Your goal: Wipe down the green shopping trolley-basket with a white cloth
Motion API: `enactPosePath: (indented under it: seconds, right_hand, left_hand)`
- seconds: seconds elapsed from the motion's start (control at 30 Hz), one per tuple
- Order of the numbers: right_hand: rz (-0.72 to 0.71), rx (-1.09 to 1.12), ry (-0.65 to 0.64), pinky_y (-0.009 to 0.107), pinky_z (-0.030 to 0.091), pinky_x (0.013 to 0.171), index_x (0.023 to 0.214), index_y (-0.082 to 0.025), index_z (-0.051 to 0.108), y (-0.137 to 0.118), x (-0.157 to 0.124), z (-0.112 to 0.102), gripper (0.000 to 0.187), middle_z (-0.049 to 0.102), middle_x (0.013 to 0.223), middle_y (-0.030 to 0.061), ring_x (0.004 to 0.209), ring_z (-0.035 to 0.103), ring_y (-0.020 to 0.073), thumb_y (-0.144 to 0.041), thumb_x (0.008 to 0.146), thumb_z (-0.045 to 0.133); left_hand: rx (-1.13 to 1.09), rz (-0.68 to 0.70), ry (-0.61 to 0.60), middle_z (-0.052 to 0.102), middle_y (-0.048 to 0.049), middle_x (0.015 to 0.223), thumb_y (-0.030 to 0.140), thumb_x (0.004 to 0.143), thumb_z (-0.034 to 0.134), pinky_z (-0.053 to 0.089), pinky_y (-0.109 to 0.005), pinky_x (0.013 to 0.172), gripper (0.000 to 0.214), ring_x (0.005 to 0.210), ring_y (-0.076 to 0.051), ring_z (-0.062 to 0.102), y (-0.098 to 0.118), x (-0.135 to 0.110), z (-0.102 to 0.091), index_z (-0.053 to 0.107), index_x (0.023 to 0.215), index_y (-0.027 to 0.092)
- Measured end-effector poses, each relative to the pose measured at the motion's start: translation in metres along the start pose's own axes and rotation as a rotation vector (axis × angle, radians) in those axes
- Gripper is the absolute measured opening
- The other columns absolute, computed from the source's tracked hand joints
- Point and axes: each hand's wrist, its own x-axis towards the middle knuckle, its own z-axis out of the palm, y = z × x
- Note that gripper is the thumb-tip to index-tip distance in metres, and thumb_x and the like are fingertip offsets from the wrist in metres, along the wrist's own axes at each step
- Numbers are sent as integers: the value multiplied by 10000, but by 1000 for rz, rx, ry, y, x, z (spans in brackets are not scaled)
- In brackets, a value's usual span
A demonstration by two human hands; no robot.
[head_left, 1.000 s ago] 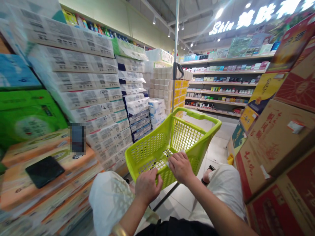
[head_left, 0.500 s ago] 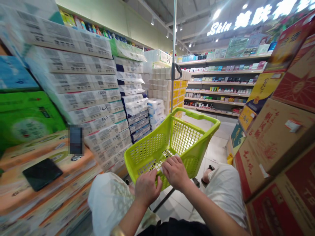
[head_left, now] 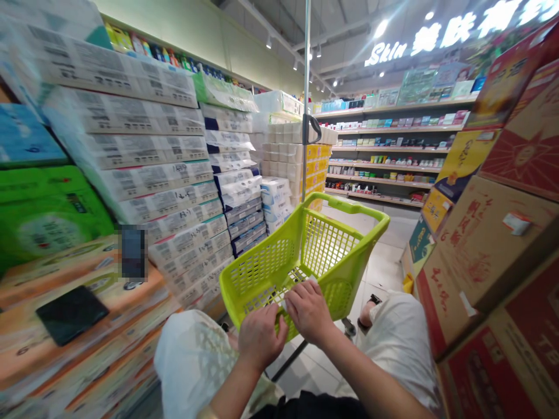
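A lime-green plastic shopping basket (head_left: 349, 212) on wheels stands just in front of my knees, with a tall grey pull handle (head_left: 306, 105) rising behind it. My left hand (head_left: 259, 337) is closed on the basket's near rim. My right hand (head_left: 309, 311) lies over the same rim beside it, fingers curled, with a small white thing under its fingertips that I cannot make out. The two hands nearly touch. The basket looks empty inside.
Stacked tissue and paper packs (head_left: 144, 157) wall the left side; a black phone (head_left: 72, 314) lies on the orange packs. Red and brown cartons (head_left: 493, 250) are piled at right. Shelves of skin-care goods (head_left: 393, 157) stand ahead across a pale tiled floor (head_left: 384, 256).
My right hand has slid left along the rim, closer to my left hand. The view has shifted slightly; the basket has hardly moved.
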Motion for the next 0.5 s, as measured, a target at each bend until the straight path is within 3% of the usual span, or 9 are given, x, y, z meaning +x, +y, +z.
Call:
enactPosePath:
  seconds: [0.2,0.27,0.37,0.5]
  right_hand:
    - [87,-97,52,342,291,977,832,-233,619,57,5,-24,156,609,838,27,900,497,188,-229,922,492]
    - [150,-129,69,354,275,1008,822,-229,615,63,5,-26,155,604,843,31,926,499,195,-210,916,493]
    - [193,-110,76,357,290,989,784,-228,600,43,4,-18,151,592,820,28,905,493,196,-208,902,507]
    - [77,20,28,341,313,939,803,-237,598,-2,-1,1,137,593,823,14,877,482,181,-243,906,509]
  left_hand:
    - [-18,-25,11,679,-42,735,272,846,413,422,-310,645,202,691,-200,613,0,-2,0,600,801,212]
    - [-25,-34,5,677,-43,730,274,842,418,421,-310,647,197,693,-200,611,2,-2,0,600,797,213]
    - [-17,-30,-8,675,-46,729,273,841,418,417,-311,648,195,699,-202,611,5,-1,0,596,793,211]
    - [-14,-11,-22,665,-43,711,257,833,423,408,-309,630,176,693,-205,614,4,-1,0,585,781,213]
